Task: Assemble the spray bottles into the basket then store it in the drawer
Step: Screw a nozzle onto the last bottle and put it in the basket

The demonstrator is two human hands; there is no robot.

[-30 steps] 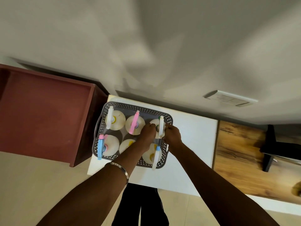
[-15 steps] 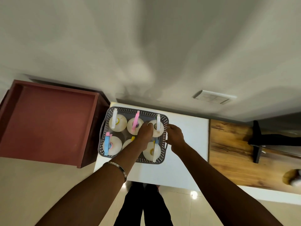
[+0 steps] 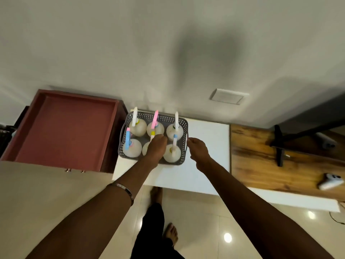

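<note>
Hands (image 3: 156,148) over bottles (image 3: 138,127), basket (image 3: 160,116)

left hand (image 3: 155,146) hides front-middle bottle | drawer (image 3: 63,128) cut off at left edge

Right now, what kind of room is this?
Probably a room in a home: a game controller lies on a wooden desk, a wall switch plate shows, and someone stands barefoot on glossy floor tiles.

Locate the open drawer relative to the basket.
In the head view, the open drawer sits immediately left of the basket, which stands on the white table.
</note>
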